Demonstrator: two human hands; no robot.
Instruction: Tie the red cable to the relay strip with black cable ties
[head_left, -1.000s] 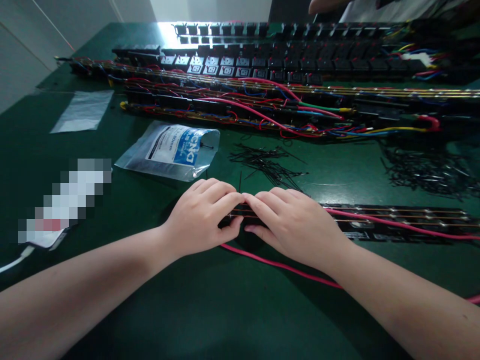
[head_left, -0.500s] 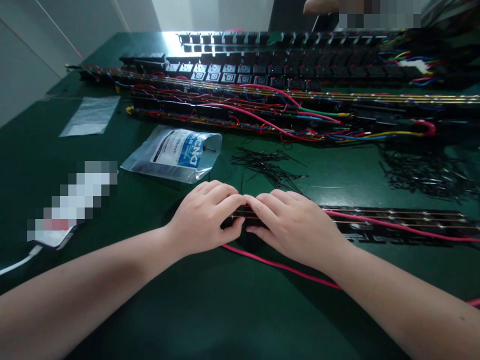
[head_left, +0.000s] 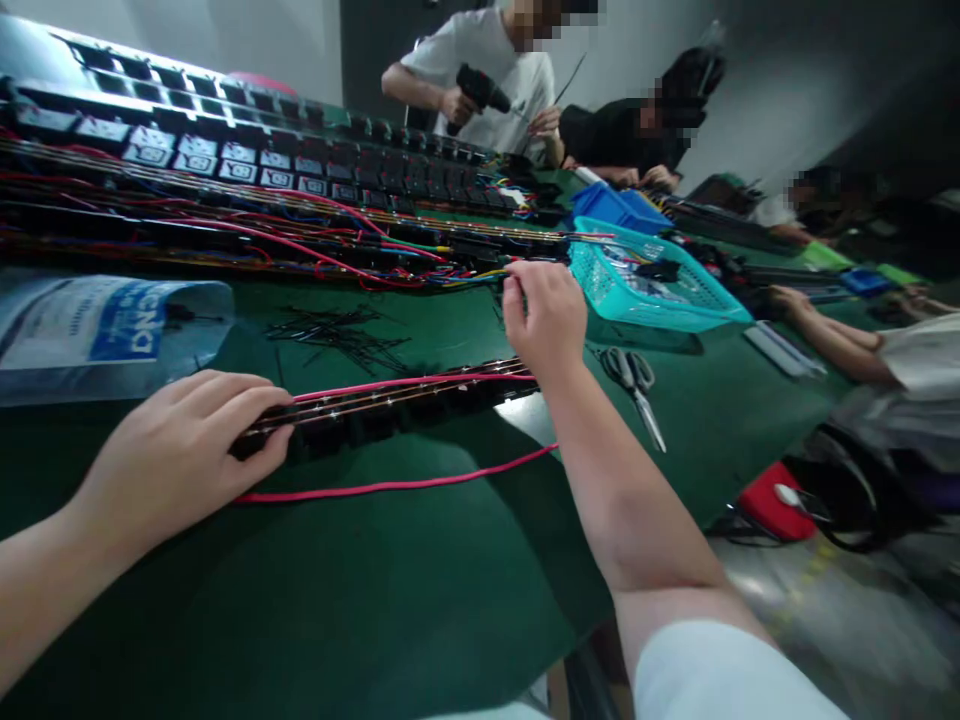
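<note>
My left hand (head_left: pixel 199 445) is closed around the left end of a black power strip (head_left: pixel 390 405) with bare copper bars along its top. A red wire (head_left: pixel 420 382) runs along that strip, and a second red wire (head_left: pixel 405 487) lies on the table in front of it. Above the strip's far right part is my right hand (head_left: pixel 549 315), its fingers curled in near the table; what they hold, if anything, is hidden. Loose black cable ties (head_left: pixel 341 335) lie in a pile behind the strip, beside an open clear plastic bag (head_left: pixel 120 335).
Wired strips (head_left: pixel 300 215) fill the back of the green table (head_left: pixel 375 580). At the right stand a turquoise basket (head_left: pixel 667 305) and scissors (head_left: pixel 634 390). A co-worker (head_left: pixel 487 75) holds a drill (head_left: pixel 480 90) across the table; other people sit further right.
The view has swung right. My right hand has left my left hand's side and moved far right, over the strip's other end. My left hand remains on the strip's left end.
</note>
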